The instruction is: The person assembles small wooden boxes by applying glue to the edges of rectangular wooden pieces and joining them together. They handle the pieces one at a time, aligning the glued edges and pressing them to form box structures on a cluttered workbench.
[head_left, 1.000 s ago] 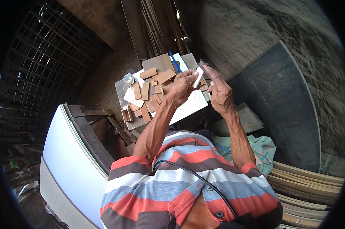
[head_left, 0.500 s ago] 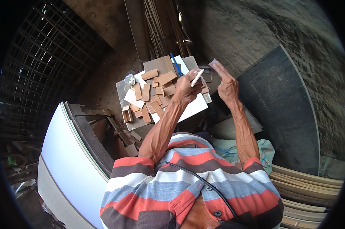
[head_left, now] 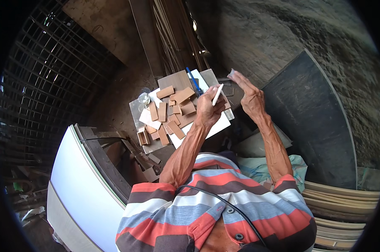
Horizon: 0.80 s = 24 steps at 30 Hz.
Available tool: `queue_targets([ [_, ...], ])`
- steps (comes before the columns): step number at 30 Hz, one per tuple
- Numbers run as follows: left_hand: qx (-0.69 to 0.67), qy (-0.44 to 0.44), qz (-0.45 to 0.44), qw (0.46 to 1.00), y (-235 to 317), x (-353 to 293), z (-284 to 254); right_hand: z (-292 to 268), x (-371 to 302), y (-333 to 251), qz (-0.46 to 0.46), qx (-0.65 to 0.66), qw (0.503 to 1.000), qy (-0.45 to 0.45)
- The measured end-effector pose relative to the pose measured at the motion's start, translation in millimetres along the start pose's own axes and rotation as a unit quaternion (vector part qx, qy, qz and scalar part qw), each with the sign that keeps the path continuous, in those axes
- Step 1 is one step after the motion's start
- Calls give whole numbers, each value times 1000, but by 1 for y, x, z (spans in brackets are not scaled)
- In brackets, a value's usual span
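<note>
My left hand [head_left: 209, 107] is closed round a slim, flat piece with a white edge [head_left: 217, 94], held tilted above the work surface. To its right, my right hand [head_left: 253, 100] is raised with its fingers pressed together. A small pale, translucent scrap [head_left: 231, 74] sits at those fingertips; its kind is unclear. Under and left of my left hand lie several small brown wood pieces [head_left: 162, 112], some flat and some joined into little boxes. One open wooden box [head_left: 143, 136] stands at the near left corner. A long blue tool [head_left: 193, 80] lies beyond my left hand.
White boards [head_left: 217, 124] lie beneath the pieces. A clear plastic item [head_left: 144, 98] is at the far left of the work surface. A large white panel [head_left: 83, 176] stands at my left, a dark board [head_left: 310, 122] at my right, with stacked strips [head_left: 341, 210] nearby.
The whole view has shifted slightly. My left hand keeps its hold while the white-edged piece has turned a little more upright. The right hand stays raised with the scrap.
</note>
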<state>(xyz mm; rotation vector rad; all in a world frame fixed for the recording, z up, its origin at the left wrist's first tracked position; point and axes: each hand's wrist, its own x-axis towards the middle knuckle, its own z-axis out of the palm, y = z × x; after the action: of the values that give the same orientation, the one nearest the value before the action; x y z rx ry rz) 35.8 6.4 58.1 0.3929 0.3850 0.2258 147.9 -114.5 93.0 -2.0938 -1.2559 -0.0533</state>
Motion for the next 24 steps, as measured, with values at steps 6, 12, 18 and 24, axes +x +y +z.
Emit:
queue_targets([
  [6, -28, -15, 30, 999, 8, -16, 10, -2, -8, -16, -39, 2, 999, 3],
  [12, -42, 140, 41, 988, 14, -21, 39, 5, -13, -41, -205, 51, 977, 2],
  [18, -51, 87, 47, 994, 14, -18, 3, -23, -7, -67, -198, 28, 980, 12],
  [24, -42, -103, 44, 993, 23, -28, 15, -6, -31, 53, 126, 13, 991, -46],
])
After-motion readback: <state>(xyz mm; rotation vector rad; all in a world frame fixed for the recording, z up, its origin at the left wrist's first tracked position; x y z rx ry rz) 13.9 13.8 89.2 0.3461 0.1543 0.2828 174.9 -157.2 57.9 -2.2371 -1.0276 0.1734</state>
